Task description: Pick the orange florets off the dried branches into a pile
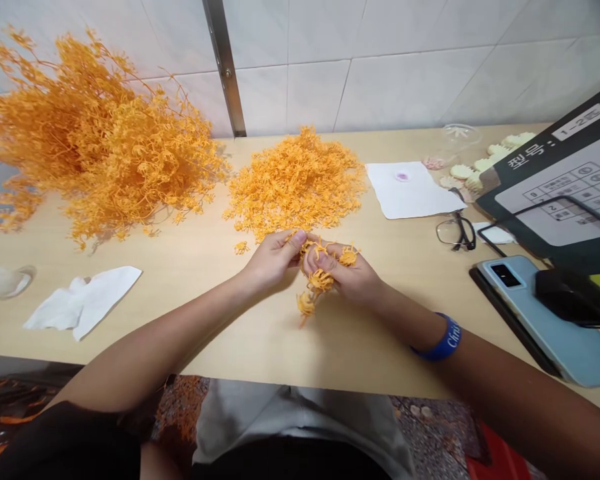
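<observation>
My right hand (355,272) is closed around an orange artificial flower sprig (322,280), whose lower end hangs toward me over the table. Thumb and fingers of my left hand (276,257) pinch the same sprig near its top; the exact spot is partly hidden by the fingers. Just beyond both hands lies a heap of loose orange floret pieces (300,180). One stray floret (241,247) rests left of my left hand. At the back left stands a big bundle of branched orange stems (115,133).
White tissues (105,293) lie on the left of the table (260,340). To the right are a white paper (410,193), glasses (455,230), a light-blue phone (555,313), a black device (563,293) and a dark printed box (570,180). A tiled wall (320,93) borders the back.
</observation>
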Tool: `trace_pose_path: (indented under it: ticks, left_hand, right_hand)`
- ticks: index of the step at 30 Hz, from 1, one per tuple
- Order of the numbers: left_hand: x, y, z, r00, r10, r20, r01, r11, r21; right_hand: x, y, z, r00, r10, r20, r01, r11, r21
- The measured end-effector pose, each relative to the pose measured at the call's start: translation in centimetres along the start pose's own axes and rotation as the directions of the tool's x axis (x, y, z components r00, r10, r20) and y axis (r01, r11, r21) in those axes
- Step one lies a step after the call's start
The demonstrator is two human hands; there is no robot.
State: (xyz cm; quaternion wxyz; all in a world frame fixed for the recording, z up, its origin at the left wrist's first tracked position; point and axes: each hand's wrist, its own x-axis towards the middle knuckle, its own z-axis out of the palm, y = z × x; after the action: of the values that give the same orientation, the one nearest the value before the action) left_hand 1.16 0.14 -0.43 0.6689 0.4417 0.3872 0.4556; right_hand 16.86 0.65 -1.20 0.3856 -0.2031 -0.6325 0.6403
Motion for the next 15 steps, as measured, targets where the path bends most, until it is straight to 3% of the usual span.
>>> trace_pose_path:
  ticks: [3,5,10,15]
  left_hand:
    - [0.2,0.7,-0.5,0.984,-0.053,-0.170,0.034,0.993,-0.116]
    - [0.3,1.4,-0.9,0.976,-0.052,-0.212,0.024,0.991,-0.133]
    - [0.3,2.3,-1.2,0.994,-0.048,-0.100,0.045,0.999,-0.031]
    - [-0.2,1.6,-0.3,0.997,-0.030,0.073,0.030,1.000,0.011]
  right_hand:
    - [-0.3,-0.3,0.3,0.995,-0.022,0.102,0.019,1.000,0.022]
    - [-0.3,-0.4,0.3,0.994,-0.030,0.101,0.025,0.998,0.051]
    - [0.1,-0.8,-0.1,0.996,0.015,-0.089,0.006,0.973,0.230]
    - [0.2,-0.5,-0.1,0.996,0.053,-0.074,-0.033,0.970,0.242]
